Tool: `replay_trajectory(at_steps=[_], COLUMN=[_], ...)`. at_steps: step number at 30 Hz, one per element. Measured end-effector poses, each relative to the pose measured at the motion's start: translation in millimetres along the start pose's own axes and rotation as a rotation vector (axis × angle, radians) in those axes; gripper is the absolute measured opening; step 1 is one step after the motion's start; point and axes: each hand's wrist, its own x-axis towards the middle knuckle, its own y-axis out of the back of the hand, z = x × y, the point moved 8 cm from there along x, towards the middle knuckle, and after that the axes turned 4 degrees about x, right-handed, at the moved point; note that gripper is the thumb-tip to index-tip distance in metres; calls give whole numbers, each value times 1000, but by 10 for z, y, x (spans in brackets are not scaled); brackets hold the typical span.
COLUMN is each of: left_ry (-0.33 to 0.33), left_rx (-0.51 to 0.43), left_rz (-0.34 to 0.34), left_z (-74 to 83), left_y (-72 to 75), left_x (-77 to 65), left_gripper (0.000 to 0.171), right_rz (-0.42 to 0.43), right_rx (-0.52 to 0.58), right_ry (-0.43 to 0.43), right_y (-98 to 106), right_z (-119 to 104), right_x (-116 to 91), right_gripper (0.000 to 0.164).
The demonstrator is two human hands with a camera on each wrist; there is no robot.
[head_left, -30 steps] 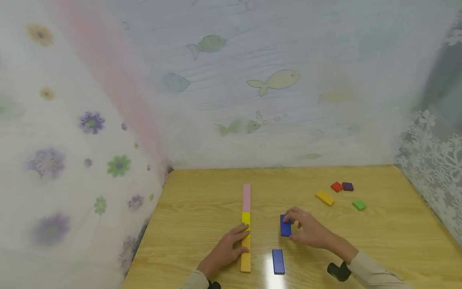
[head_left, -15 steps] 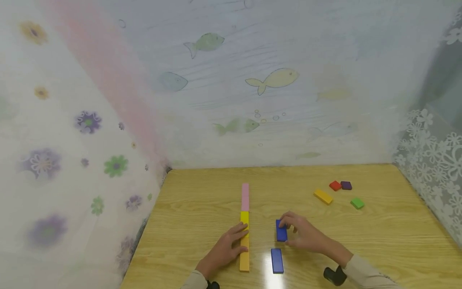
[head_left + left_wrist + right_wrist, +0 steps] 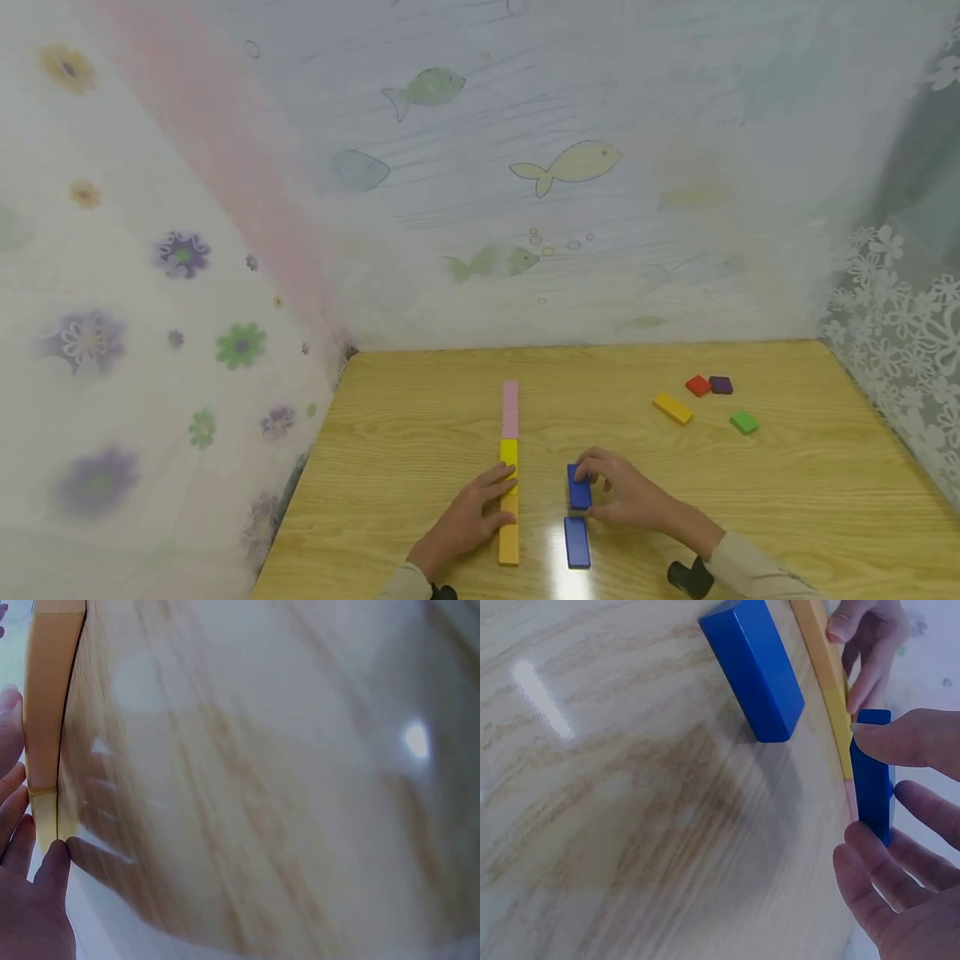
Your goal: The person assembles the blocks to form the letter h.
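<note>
One left hand point(image 3: 467, 517), fingers extended, rests against the row of pink, yellow and orange rectangular blocks point(image 3: 509, 452), touching its yellow and orange parts. Right of the row, level with its orange end, a glossy blue rectangular block point(image 3: 577, 542) lies on the wood-grain tabletop point(image 3: 420, 408). Also right of the row, level with its yellow-orange join, the right hand point(image 3: 622, 492) pinches a second blue rectangular block point(image 3: 576, 497). That one looks light, stiff, smooth, perhaps slippery, hardly fragile; its ends seem best to hold. Well right of the row sit a flat red block point(image 3: 698, 385) and flat green block point(image 3: 744, 422).
</note>
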Motion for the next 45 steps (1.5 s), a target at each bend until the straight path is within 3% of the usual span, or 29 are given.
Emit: replay_trajectory(at_steps=[30, 45], left_ry=[-14, -13], left_rx=[2, 1], left_rz=[3, 3], left_z=[0, 4], left_y=[0, -2], left_x=[4, 10], left_gripper=[54, 55], right_rz=[-80, -154], right_rx=[-34, -64], right_ry=[-14, -102], right_y=[-202, -250], right_z=[135, 179], right_x=[62, 55], right_gripper=[33, 34])
